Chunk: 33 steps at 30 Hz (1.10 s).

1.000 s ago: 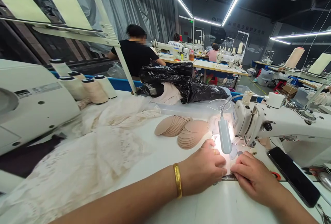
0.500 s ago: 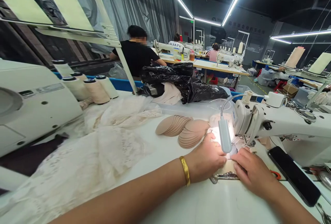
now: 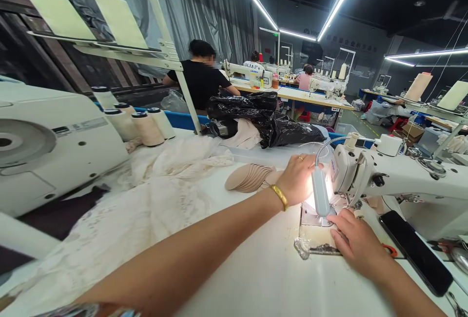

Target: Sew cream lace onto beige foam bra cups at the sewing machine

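Observation:
My left hand [image 3: 297, 180], with a gold bangle and a ring, is behind the sewing machine's lamp [image 3: 321, 192]. Its fingers curl down over pale fabric [image 3: 310, 206] in the bright light; the fingertips are hidden. My right hand [image 3: 354, 238] rests on the machine bed in front of the needle area, fingers stretched forward and thumb apart, holding nothing that I can see. Its fingertips are beside the metal needle plate [image 3: 310, 219]. The white sewing machine [image 3: 398, 166] stands at the right. Beyond my left wrist lies a fanned stack of beige oval pads [image 3: 244, 178].
Cream lace fabric [image 3: 164, 209] spreads over the left of the table. Thread cones [image 3: 148, 129] stand behind it, beside another machine [image 3: 54, 146]. A black plastic bag [image 3: 288, 129] lies at the back. A phone [image 3: 417, 251] lies at the right. A person in black [image 3: 199, 78] sits beyond.
My left hand has moved away from me, from the front of the needle area to behind the lamp, uncovering the needle plate and covering part of the pads. My right hand has hardly moved.

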Each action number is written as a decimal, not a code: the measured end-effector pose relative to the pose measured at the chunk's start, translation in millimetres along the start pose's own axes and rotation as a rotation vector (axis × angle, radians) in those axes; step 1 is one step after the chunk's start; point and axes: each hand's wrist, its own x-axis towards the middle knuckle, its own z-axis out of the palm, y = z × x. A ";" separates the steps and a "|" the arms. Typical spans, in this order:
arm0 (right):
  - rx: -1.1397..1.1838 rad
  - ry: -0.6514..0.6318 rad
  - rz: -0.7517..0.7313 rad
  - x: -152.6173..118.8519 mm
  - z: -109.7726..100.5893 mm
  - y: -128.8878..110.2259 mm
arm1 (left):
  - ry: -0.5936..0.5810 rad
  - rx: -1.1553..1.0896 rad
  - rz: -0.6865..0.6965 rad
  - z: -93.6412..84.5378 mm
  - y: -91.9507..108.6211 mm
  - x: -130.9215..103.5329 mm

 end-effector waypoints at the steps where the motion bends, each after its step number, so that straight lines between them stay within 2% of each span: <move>1: -0.002 -0.003 0.003 0.0 0.0 0.1 | 0.007 -0.034 -0.055 2.2 -3.8 9.3; 5: 0.003 -0.016 0.021 -0.5 0.9 0.2 | 0.007 -0.200 -0.241 9.9 -19.4 36.4; 7: 0.001 -0.019 0.026 -1.0 2.3 1.0 | 0.060 -0.275 -0.338 4.4 -29.0 41.9; 9: 0.002 -0.018 0.024 -1.3 4.1 2.3 | 0.145 -0.326 -0.418 -11.6 -38.1 42.3; 11: 0.012 -0.018 0.018 -1.2 5.6 3.6 | 0.251 -0.344 -0.468 -35.4 -43.2 36.6; 13: 0.020 -0.015 0.013 -0.7 6.3 4.3 | 0.351 -0.340 -0.479 -58.8 -40.6 22.6; 15: 0.022 -0.007 0.009 -0.1 6.0 4.0 | 0.386 -0.311 -0.424 -71.7 -29.6 -1.0; 16: 0.024 -0.003 0.009 0.1 5.4 3.4 | 0.362 -0.288 -0.368 -71.9 -21.3 -16.2; 17: 0.027 -0.002 0.010 0.3 4.5 2.6 | 0.268 -0.221 -0.250 -67.9 -11.9 -32.7; 20: 0.041 0.001 0.019 1.1 1.0 -0.1 | -0.194 -0.079 0.055 -37.9 17.5 -80.2; 21: 0.042 0.001 0.021 1.3 -0.3 -0.9 | -0.259 -0.067 0.123 -26.1 25.5 -91.3; 23: 0.040 -0.001 0.026 2.0 -2.6 -2.2 | -0.285 -0.033 0.210 -6.8 36.6 -102.0; 25: 0.047 -0.011 0.028 2.7 -4.3 -3.0 | -0.287 -0.006 0.240 3.1 40.6 -98.7; 30: 0.074 -0.038 0.027 2.8 -6.4 -3.3 | -0.317 0.036 0.277 2.5 36.8 -73.9; 33: 0.087 -0.054 0.043 1.8 -7.9 -3.6 | -0.308 0.063 0.274 3.3 35.0 -68.7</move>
